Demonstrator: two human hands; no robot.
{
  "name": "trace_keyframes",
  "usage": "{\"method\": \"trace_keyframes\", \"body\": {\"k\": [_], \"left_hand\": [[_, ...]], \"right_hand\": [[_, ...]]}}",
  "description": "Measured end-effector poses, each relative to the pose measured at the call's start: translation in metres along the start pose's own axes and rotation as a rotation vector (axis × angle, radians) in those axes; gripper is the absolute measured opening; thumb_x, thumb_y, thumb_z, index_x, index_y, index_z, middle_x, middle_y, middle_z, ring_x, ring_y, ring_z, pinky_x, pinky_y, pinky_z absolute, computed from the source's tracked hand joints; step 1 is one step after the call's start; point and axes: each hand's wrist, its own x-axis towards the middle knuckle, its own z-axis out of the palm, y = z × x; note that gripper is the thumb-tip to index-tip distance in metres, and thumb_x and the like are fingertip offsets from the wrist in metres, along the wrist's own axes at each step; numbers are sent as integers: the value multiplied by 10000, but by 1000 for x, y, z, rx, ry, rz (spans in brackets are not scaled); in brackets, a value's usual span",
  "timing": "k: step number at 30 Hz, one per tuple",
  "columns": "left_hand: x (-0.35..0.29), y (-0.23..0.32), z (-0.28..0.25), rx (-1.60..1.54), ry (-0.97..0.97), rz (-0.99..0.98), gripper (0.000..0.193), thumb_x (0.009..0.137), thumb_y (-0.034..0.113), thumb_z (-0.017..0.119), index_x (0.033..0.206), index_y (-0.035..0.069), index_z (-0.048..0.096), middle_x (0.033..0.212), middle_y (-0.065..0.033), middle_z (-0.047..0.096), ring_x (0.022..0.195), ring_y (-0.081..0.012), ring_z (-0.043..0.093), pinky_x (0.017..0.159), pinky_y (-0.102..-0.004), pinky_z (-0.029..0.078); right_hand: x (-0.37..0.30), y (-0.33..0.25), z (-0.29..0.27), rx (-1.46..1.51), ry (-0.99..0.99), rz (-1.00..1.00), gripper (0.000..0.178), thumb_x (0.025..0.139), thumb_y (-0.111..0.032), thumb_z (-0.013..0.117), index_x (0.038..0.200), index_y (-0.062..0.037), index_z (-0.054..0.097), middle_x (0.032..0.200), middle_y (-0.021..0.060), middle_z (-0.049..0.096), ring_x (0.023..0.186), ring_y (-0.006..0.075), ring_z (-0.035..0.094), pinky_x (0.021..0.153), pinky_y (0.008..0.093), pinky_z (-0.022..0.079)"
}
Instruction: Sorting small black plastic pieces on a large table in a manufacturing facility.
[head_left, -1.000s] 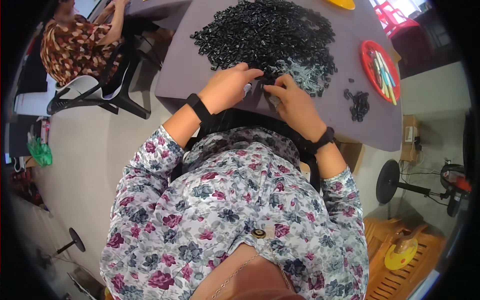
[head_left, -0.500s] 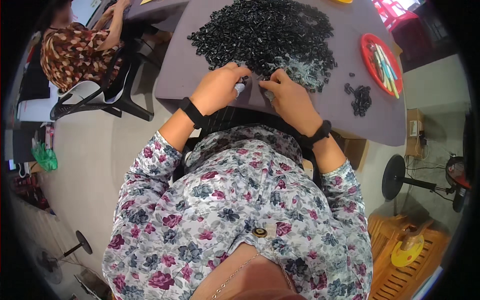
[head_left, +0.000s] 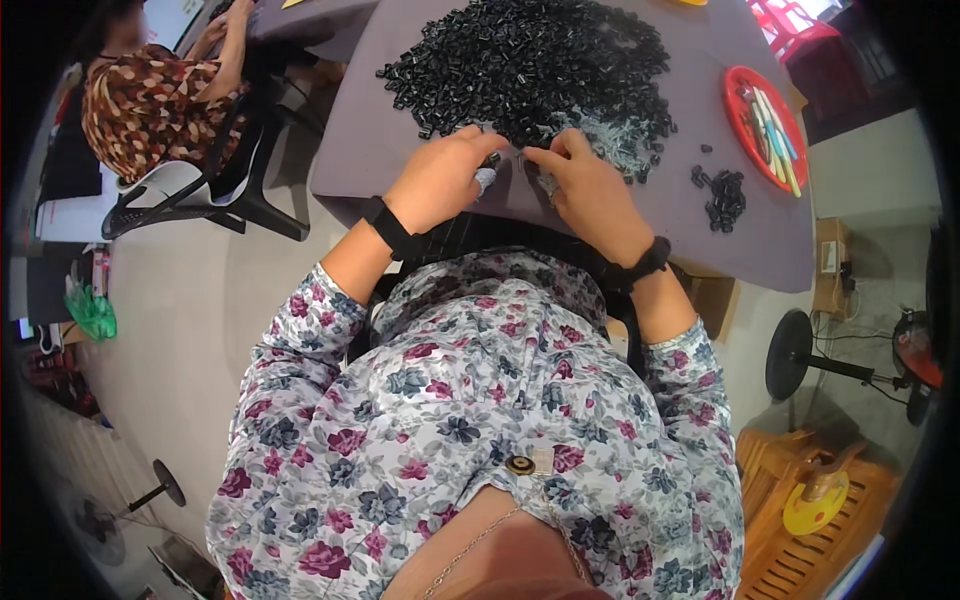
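Observation:
A broad pile of small black plastic pieces point(head_left: 520, 70) lies on the table, with a heap of thin grey scraps point(head_left: 615, 145) at its near right side. At the pile's near edge, my left hand point(head_left: 437, 178) is closed around a small black piece that partly shows by its fingertips. Just to its right, my right hand point(head_left: 598, 200) is pinched, thumb and forefinger pointing at the left fingertips; what it holds is too small to make out. Pale wrapping covers a finger on each hand.
A small cluster of black pieces point(head_left: 725, 200) sits at the right of the grey-covered table point(head_left: 660, 225). Beyond it a red tray point(head_left: 735, 120) holds several pen-like sticks. Another person point(head_left: 160, 110) sits at far left on a black chair point(head_left: 265, 190). A fan point(head_left: 790, 355) stands right.
My right hand's fingertips have shifted slightly, and the dark piece beside them no longer shows. The left hand stays nearly in place.

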Motion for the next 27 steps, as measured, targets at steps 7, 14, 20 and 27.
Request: {"method": "trace_keyframes", "body": {"k": [7,14,20,27], "left_hand": [[3,1,7,-12,15,67,521,795,-107,584,1279,77,646,1052,-158,647,977,-355,665,826,-445,540],[4,2,4,3,12,44,473,814,-80,616,1263,65,656,1026,-160,660,959,-364,662,835,-441,532],[4,-5,1,10,-16,4,454,818,-52,642,1260,53,652,1030,-166,666,967,-380,659,842,-447,534],[4,2,-1,-28,4,-33,496,768,-84,626,1249,35,651,1055,-173,670,994,-403,662,862,-469,538]], "right_hand": [[-15,13,-15,10,-31,50,486,796,83,603,1236,-97,703,1109,109,605,989,346,662,841,422,541],[-12,-1,-11,66,72,-25,359,873,-14,648,1217,-102,696,1033,115,602,918,338,669,782,440,555],[1,-4,13,-51,44,-133,279,890,-44,651,1165,-68,690,1004,108,597,929,315,665,770,433,558],[-17,7,-4,19,34,-62,327,853,1,654,1169,-67,703,1047,104,620,973,314,665,814,415,560]]}}
